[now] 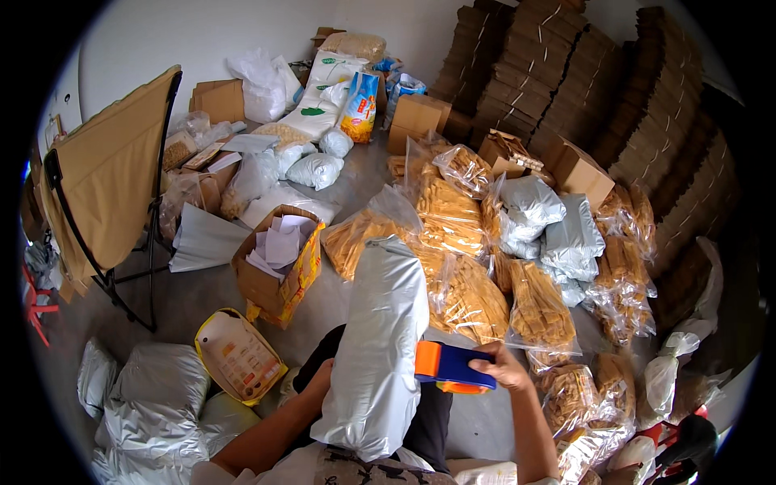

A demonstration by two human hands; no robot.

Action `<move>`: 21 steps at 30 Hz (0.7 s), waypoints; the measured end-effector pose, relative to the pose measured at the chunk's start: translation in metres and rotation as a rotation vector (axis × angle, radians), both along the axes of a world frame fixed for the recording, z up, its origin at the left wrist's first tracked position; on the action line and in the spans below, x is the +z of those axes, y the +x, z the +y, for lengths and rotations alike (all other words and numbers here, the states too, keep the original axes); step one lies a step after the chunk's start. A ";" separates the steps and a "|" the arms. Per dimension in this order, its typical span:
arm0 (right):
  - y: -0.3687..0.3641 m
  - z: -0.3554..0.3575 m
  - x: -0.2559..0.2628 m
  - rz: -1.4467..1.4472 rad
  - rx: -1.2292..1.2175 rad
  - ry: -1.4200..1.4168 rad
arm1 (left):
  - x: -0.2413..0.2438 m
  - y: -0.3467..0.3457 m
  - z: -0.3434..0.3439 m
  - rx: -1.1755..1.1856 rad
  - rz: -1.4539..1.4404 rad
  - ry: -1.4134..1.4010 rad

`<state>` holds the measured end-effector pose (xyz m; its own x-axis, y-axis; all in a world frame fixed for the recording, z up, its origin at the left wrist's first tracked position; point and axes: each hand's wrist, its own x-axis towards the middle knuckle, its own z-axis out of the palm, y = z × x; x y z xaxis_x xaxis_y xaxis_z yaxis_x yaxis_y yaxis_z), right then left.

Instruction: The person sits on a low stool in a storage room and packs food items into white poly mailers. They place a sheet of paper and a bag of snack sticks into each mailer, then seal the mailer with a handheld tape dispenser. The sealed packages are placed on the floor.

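A tall, filled grey poly mailer (382, 339) stands nearly upright over my lap. My left hand (324, 373) grips it from the left side, and the fingers are hidden behind the bag. In my right hand (506, 367) is a blue and orange tape gun (464, 364), held by its handle. The orange front end of the tape gun meets the right side of the mailer. An orange-yellow roll shows under its blue body.
Clear bags of brown dried strips (451, 212) spread ahead and to the right. A carton of white papers (282, 248) stands front left, beside a folding chair (115, 170). Grey parcels (157, 388) pile at lower left. Flattened cardboard stacks (545, 79) line the back right.
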<state>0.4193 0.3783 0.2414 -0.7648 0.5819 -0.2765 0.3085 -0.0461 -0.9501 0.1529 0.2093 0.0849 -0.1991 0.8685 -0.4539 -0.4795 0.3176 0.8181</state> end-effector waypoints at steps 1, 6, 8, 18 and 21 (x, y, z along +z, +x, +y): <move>-0.006 -0.004 -0.010 0.057 -0.038 0.025 | -0.005 0.008 0.006 0.005 0.040 0.006; -0.046 -0.025 -0.032 0.155 -0.052 0.078 | -0.018 -0.002 -0.002 0.074 0.154 0.014; -0.064 -0.035 -0.033 0.136 -0.019 0.004 | -0.023 -0.013 -0.015 0.105 0.172 0.003; -0.131 -0.066 0.002 -0.039 0.156 0.249 | -0.107 -0.111 -0.092 0.308 -0.131 -0.146; -0.163 -0.079 0.013 0.061 0.284 0.012 | -0.116 -0.183 -0.131 0.494 -0.200 -0.116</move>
<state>0.2568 0.2993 0.2545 -0.9126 0.3452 -0.2191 0.2495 0.0457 -0.9673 -0.0299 0.0784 -0.0312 -0.4709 0.6358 -0.6117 -0.7368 0.0979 0.6690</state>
